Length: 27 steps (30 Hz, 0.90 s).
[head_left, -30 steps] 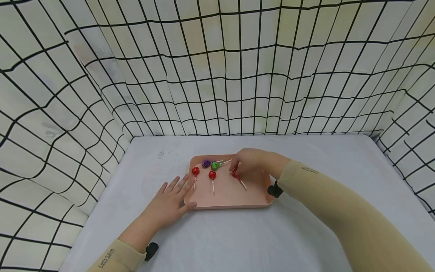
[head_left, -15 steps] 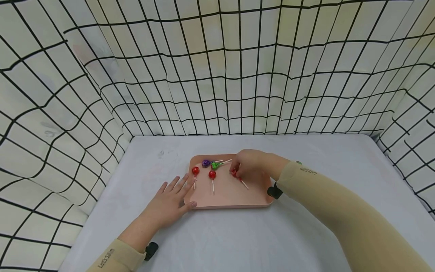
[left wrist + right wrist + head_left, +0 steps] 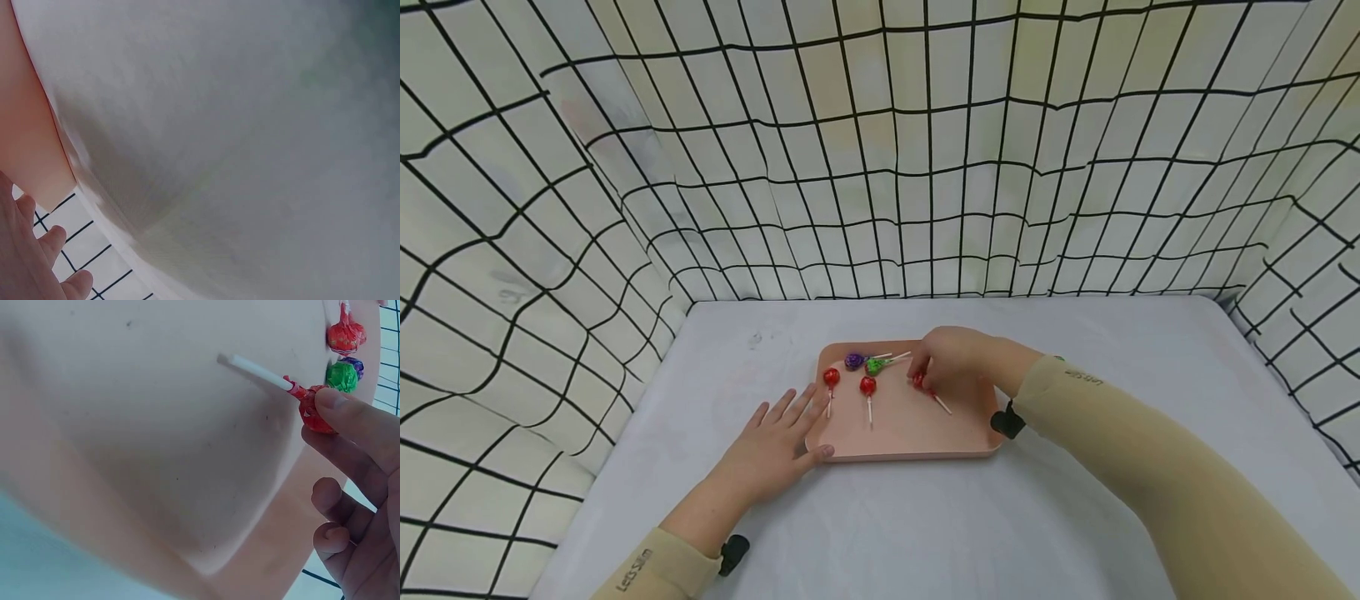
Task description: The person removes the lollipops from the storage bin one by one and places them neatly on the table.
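My right hand [image 3: 953, 360] is over the right half of a pink tray [image 3: 895, 437]. Its thumb and forefinger pinch the wrapped head of a red lollipop [image 3: 315, 411], whose white stick points away from the hand, low over the tray floor. My left hand [image 3: 771, 454] lies with spread, straight fingers at the tray's left edge, thumb at the front corner. Between the hands, a red lollipop [image 3: 868, 386] lies with its stick toward me, and another red lollipop [image 3: 831, 377] is by the left fingers. Behind them a purple lollipop [image 3: 854, 361] and a green lollipop [image 3: 876, 366] lie close together.
The tray stands on a table with a white cover [image 3: 880, 525]. White walls with a black grid [image 3: 895, 196] enclose the back and sides. A speck of green [image 3: 1059, 358] shows just behind the right sleeve [image 3: 1120, 425], mostly hidden.
The stick of the red lollipop in my right hand has swung slightly to the right and away from me. The green speck has come into view behind the sleeve. My left hand stays put.
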{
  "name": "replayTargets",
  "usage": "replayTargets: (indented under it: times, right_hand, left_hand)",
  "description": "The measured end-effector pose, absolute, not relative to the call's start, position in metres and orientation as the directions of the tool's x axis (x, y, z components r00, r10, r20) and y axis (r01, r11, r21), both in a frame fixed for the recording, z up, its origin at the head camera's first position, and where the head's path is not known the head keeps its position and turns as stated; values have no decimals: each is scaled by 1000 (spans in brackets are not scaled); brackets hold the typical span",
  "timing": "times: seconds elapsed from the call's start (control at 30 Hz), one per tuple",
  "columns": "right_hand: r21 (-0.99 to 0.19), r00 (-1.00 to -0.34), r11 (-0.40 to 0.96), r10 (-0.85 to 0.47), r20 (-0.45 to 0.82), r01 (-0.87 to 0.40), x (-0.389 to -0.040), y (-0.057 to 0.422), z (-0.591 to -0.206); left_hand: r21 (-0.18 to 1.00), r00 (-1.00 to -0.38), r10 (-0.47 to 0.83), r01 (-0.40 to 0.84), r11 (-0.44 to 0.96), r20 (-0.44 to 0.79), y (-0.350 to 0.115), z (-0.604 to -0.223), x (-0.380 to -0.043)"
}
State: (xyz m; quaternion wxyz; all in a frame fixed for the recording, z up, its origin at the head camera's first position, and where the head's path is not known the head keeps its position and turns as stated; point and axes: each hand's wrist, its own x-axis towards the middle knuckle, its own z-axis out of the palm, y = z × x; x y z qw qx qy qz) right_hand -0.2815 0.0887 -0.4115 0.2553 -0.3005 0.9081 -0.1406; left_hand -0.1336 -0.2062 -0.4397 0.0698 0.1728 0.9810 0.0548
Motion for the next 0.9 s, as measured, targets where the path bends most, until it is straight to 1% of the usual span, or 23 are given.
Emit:
replayTargets:
  times: [0.33, 0.5, 0.57, 0.77, 0.9]
  right_hand:
    - [-420, -688, 765, -634, -353, -489, -282, 96, -403]
    - [-403, -682, 738, -666, -303, -541, -285, 104, -398]
    - [-395, -687, 736, -667, -288, -549, -287, 108, -396]
    - [-432, -722, 756, -631, -283, -492, -289, 119, -389]
    - [-428, -730, 750, -635, -253, -504, -290, 130, -384]
  left_hand:
    - [131, -930, 345, 330, 935, -126, -205, -437, -134]
    - [130, -930, 350, 335, 933, -110, -207, -442, -136]
    - [129, -931, 349, 335, 933, -108, -207, -442, -136]
    - [129, -931, 346, 331, 935, -116, -205, -439, -133]
    - [122, -932, 342, 328, 937, -119, -205, -440, -134]
